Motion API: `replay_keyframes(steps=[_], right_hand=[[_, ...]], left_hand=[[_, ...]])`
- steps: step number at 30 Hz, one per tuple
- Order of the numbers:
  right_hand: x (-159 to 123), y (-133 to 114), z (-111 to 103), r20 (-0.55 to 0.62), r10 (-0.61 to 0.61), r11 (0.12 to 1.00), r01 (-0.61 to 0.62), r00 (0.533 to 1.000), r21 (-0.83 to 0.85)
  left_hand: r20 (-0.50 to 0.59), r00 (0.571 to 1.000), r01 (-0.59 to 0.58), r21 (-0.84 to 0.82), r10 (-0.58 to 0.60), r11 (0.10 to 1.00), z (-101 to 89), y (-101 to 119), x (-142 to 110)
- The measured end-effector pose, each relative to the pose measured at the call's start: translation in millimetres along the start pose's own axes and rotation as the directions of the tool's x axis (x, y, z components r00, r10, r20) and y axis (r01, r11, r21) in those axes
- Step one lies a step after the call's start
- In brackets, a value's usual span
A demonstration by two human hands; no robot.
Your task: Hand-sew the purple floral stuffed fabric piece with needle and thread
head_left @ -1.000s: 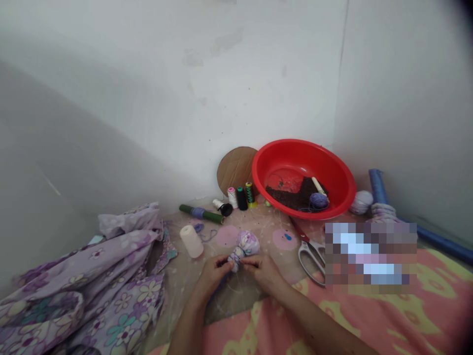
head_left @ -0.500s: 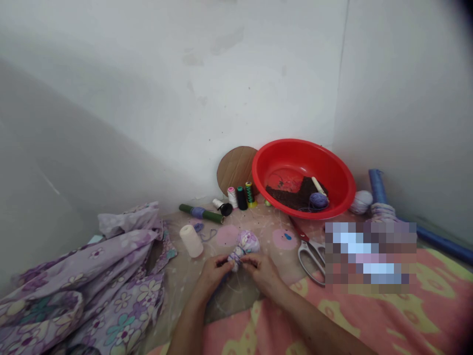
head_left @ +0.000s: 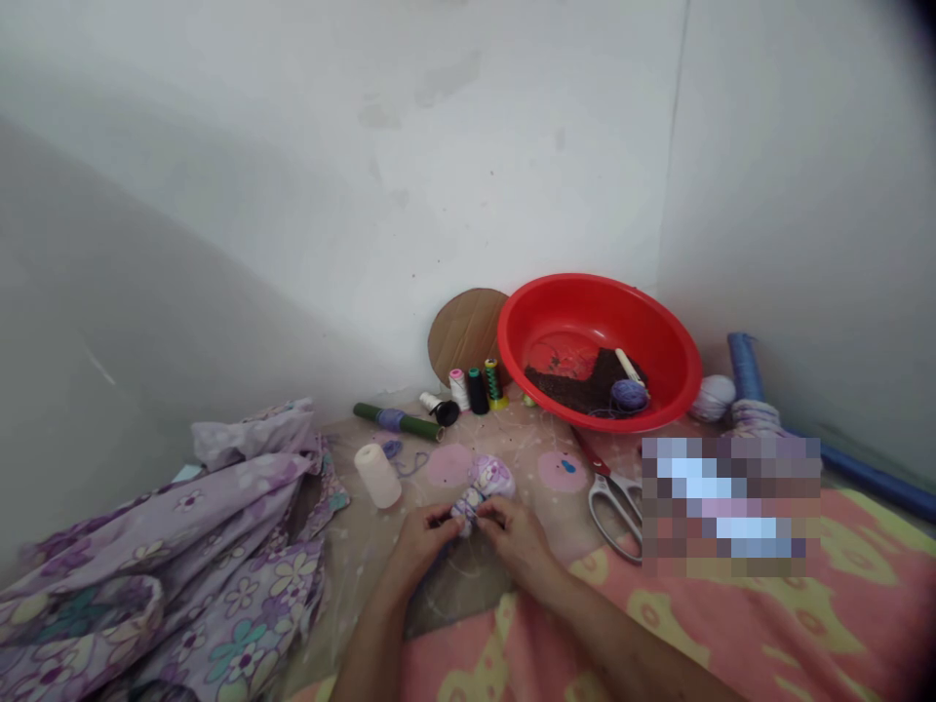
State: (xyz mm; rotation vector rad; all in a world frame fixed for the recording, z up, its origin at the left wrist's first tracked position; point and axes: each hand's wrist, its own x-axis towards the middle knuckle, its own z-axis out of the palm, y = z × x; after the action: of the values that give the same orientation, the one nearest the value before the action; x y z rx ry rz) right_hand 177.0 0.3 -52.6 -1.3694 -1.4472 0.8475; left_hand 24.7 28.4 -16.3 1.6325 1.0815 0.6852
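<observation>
Between my hands is a small stuffed bundle of floral cloth (head_left: 491, 476), wrapped with purple yarn below its rounded top. My left hand (head_left: 424, 542) pinches the wrapped lower part from the left side. At its right edge, the fingers of my right hand (head_left: 518, 538) are closed together; whether they grip the cloth or a strand of yarn is too small to tell. A white cone of thread (head_left: 378, 478) stands tilted to the left of my hands, with a loose tangle of purple yarn (head_left: 393, 449) behind it.
Behind are thread spools (head_left: 478, 390), a yarn-wound green tube (head_left: 395, 421), a cardboard disc (head_left: 460, 336) and a red basin (head_left: 585, 283) holding dark fabric and yarn. Scissors (head_left: 612, 502) lie right, beside a blurred patch. Floral cloth (head_left: 249, 575) is heaped left; a patterned blanket (head_left: 658, 624) lies in front.
My right hand's fingers have shifted very slightly at the bundle's edge. The left hand keeps its hold, and the other things stay where they were.
</observation>
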Motion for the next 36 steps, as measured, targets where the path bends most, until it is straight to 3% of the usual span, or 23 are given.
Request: replay_keyframes(steps=[13,27,32,36], right_hand=[[-1.0,-8.2,3.0,-0.049,0.006,0.994,-0.011,0.999,-0.107],[-2.0,-13.1,-6.2,0.117,-0.160,0.987,0.160,0.980,0.015],[3.1,-19.2,-17.6,0.219,-0.064,0.977,0.016,0.974,0.212],[8.4,-29.1,-41.4,0.328,-0.025,0.903,-0.120,0.944,0.414]], left_hand=[[-0.035,0.999,0.012,0.101,-0.009,0.995,3.7,5.4,-1.4],[-0.016,0.998,-0.062,0.156,0.065,0.986,3.6,3.5,-2.1],[-0.033,0.999,-0.037,0.158,0.042,0.987,5.7,5.7,-2.1],[-0.036,0.999,0.009,0.119,-0.005,0.993,7.6,2.5,-0.3]])
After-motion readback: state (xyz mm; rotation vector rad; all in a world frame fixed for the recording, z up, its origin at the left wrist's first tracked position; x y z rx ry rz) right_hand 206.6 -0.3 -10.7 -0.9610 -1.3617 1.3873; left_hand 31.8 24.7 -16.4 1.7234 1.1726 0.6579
